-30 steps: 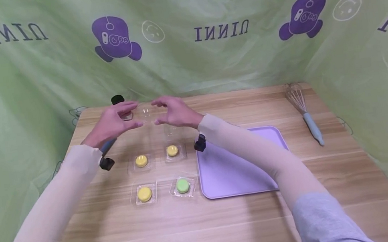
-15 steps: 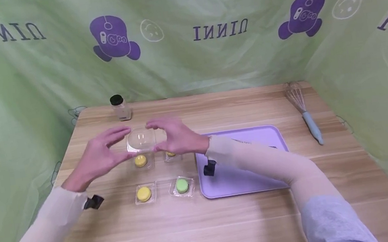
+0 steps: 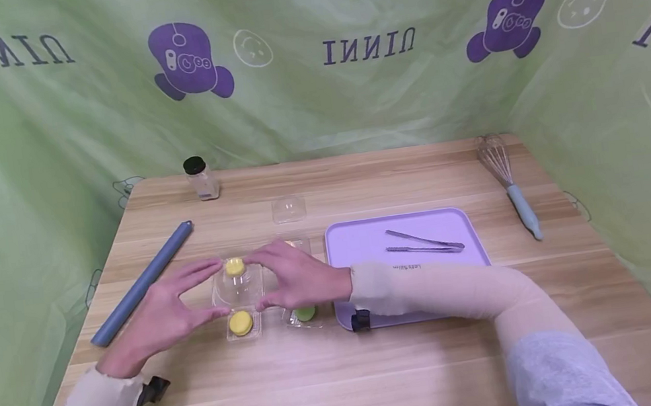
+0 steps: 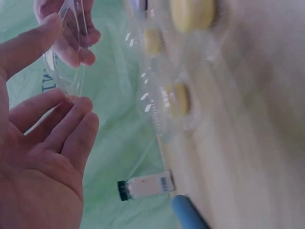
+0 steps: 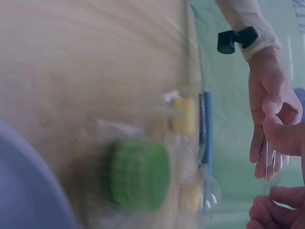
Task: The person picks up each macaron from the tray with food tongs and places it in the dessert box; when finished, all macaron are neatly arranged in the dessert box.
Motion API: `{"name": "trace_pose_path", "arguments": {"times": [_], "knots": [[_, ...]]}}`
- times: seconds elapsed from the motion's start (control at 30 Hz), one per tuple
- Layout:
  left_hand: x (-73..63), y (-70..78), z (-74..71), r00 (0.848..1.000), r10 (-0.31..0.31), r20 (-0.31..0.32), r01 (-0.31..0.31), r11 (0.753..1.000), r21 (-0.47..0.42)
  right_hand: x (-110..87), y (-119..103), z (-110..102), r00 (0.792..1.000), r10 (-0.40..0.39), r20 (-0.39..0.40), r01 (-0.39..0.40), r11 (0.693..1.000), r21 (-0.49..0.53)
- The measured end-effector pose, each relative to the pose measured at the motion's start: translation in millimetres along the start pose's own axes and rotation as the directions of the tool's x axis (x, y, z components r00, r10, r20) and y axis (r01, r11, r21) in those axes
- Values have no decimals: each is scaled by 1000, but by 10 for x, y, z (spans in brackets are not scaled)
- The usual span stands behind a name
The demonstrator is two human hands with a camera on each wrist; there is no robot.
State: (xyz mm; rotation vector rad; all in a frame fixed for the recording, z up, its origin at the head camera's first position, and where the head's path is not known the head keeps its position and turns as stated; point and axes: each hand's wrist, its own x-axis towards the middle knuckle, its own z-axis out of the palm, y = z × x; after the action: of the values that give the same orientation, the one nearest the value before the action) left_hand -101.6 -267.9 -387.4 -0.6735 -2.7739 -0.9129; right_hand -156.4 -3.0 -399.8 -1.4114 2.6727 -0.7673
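Between my left hand (image 3: 159, 318) and right hand (image 3: 304, 278) is a clear domed plastic lid (image 3: 240, 289). Both hands pinch it by opposite edges, thumbs nearer me. In the left wrist view the lid (image 4: 71, 57) is above the table. Below it in the head view, a yellow macaron (image 3: 241, 324) sits in a clear tray at front left. Another yellow macaron (image 3: 234, 267) shows behind, through the plastic. My right hand partly hides a green macaron (image 3: 305, 314) and almost wholly covers the back-right one. Clear domes cover two yellow macarons in the left wrist view.
A purple tray (image 3: 353, 230) with metal tongs (image 3: 424, 242) lies under my right forearm. One more clear lid (image 3: 288, 209) rests farther back. A blue rolling pin (image 3: 143, 283) is at left, a black-capped jar (image 3: 201, 179) at back left, a whisk (image 3: 509, 187) at right.
Both hands have come from the back of the table toward me with the domed lid, now over the left macarons. The rolling pin, jar and second lid have come into plain sight.
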Motion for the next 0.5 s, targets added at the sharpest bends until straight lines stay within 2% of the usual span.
{"name": "trace_pose_path", "arguments": {"times": [0.2, 0.37, 0.5], "knots": [[-149, -30, 114, 998, -37, 58, 39, 999, -25, -91, -42, 140, 998, -52, 26, 54, 996, -68], [-251, -80, 199, 998, -16, 53, 16, 1000, 8, -123, -76, 233, 995, -81, 65, 87, 991, -98], [-312, -116, 255, 999, -12, 47, 12, 1000, 8, -137, -92, 293, 992, -70, 103, 82, 989, -120]]}}
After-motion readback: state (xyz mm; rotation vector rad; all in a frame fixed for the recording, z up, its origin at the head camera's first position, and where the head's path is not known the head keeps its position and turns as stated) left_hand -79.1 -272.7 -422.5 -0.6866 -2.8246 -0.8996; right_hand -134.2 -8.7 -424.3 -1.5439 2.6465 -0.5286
